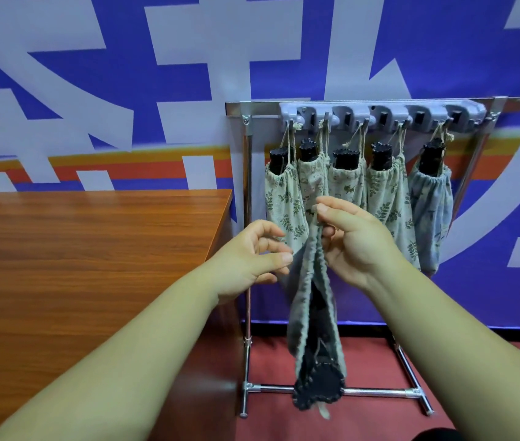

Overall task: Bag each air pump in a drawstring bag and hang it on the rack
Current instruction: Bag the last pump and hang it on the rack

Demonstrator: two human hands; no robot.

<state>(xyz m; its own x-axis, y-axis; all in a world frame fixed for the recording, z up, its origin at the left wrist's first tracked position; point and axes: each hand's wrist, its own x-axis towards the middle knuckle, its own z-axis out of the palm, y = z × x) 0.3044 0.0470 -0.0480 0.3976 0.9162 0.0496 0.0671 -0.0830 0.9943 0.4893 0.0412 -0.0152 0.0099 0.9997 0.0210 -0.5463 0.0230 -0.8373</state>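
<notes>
Drawstring bag (303,300) hangs below the right hand (352,237) pinching its top; left hand (252,256) alongside, grip unclear.

No text can be read: the blue wall banner (443,58) shows only huge white character strokes, cropped beyond reading.

Near centre: right hand (357,243) pinching the top edge of a grey drawstring bag (303,313), which hangs blurred, a black air pump (319,383) showing in its gaping mouth. Left hand (252,259), fingers curled, at the bag's left edge; grip unclear.
Far right: metal rack (247,218) with hook strip (379,114); five hung bags (284,198), a black pump top protruding from each.
Left: wooden table (77,249).
Behind: blue banner (125,90).
Below: red floor (363,418).
</notes>
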